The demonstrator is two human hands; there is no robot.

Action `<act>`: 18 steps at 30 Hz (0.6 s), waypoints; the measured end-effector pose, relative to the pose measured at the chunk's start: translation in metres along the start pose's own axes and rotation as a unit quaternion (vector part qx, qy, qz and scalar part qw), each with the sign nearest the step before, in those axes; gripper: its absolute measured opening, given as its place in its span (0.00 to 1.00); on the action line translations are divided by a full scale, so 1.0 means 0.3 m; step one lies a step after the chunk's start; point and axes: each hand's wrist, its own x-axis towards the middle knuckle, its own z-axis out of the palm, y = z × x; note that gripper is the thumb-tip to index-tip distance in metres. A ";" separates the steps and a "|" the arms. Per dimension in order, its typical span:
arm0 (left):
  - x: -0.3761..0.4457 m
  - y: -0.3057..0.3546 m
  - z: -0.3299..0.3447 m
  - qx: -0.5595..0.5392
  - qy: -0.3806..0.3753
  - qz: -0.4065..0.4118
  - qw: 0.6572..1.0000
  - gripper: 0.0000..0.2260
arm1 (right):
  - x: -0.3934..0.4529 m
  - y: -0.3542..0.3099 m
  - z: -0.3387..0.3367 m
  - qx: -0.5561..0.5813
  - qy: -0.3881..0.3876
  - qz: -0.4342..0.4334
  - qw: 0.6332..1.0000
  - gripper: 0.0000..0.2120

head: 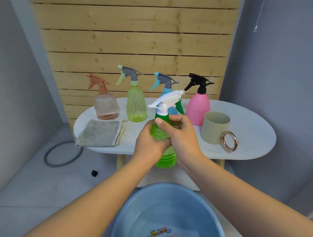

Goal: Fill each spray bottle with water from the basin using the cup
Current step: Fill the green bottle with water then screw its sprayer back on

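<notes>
Green translucent plastic forms the body of the spray bottle [164, 153] held in both hands above the near edge of the worktop [255, 139], off its surface and tilted slightly. Its white trigger head [168, 100] remains fitted on the neck, with the nozzle pointing up and to the right.

The left hand [149, 142] grips the upper body of the bottle from the left; its fingers are curled round the far side and mostly hidden, and the thumb [162, 124] lies across the shoulder just below the white collar. The right hand [182, 138] grips the bottle from the right, its fingers [177, 119] curled round the neck area just under the collar. The lower ribbed part of the bottle shows between the two wrists.

Four further spray bottles stand upright in a row at the back of the worktop:
- a clear pink ribbed bottle [106, 106] with a brown trigger, at the left;
- a yellow-green bottle [136, 105] with a grey and mint trigger;
- a blue bottle [165, 84], largely hidden behind the held bottle;
- an opaque pink bottle [198, 108] with a black trigger, at the right.

The beige cup [215, 127] stands upright just beside the pink bottle, its metallic ring handle [229, 141] facing the near right. A grey cloth [99, 133] lies flat at the left near edge of the worktop.

The blue basin [172, 221] sits below, near the person, with cartoon prints on its bottom. A grey hose [63, 156] lies looped on the floor at the left.
</notes>
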 end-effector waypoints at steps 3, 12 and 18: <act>-0.001 0.000 0.009 0.007 0.002 -0.007 1.000 0.18 | 0.001 0.002 0.006 0.000 0.014 -0.004 1.000 0.18; 0.000 0.003 0.003 -0.014 0.002 -0.001 1.000 0.19 | -0.018 -0.010 -0.006 0.014 -0.052 0.016 0.998 0.07; 0.004 -0.004 0.016 -0.003 0.001 0.004 1.000 0.20 | -0.013 -0.003 0.002 0.017 0.006 -0.004 1.000 0.10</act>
